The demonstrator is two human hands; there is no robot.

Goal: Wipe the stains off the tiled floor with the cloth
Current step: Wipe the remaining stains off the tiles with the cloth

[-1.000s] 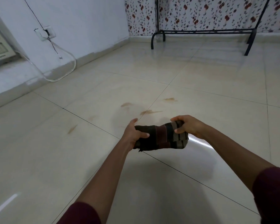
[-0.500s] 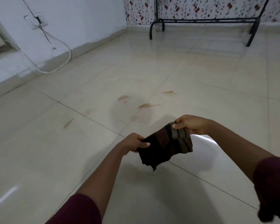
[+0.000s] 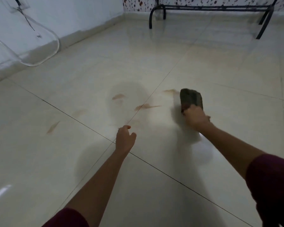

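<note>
My right hand [image 3: 196, 117] grips a dark striped cloth [image 3: 190, 97], bunched up and blurred, out over the cream tiled floor [image 3: 220, 71]. The cloth's far end lies beside an orange-brown stain [image 3: 170, 91]. More such stains mark the tiles: one [image 3: 118, 96] further left, a long streak [image 3: 146, 106] across the grout line, a faint smear [image 3: 79, 112], and one [image 3: 53, 127] at the far left. My left hand [image 3: 125, 139] hovers above the grout line, empty, fingers loosely curled. Whether the cloth touches the floor is unclear.
A black metal rack [image 3: 208, 7] stands on the floor at the back against flowered wallpaper. A white cable [image 3: 54, 45] loops down the left wall to the skirting. Bare tile stretches all around my hands.
My left hand has let go of the cloth and dropped back empty. My right hand carried the cloth forward and right, up to the stains. The view tilted further down.
</note>
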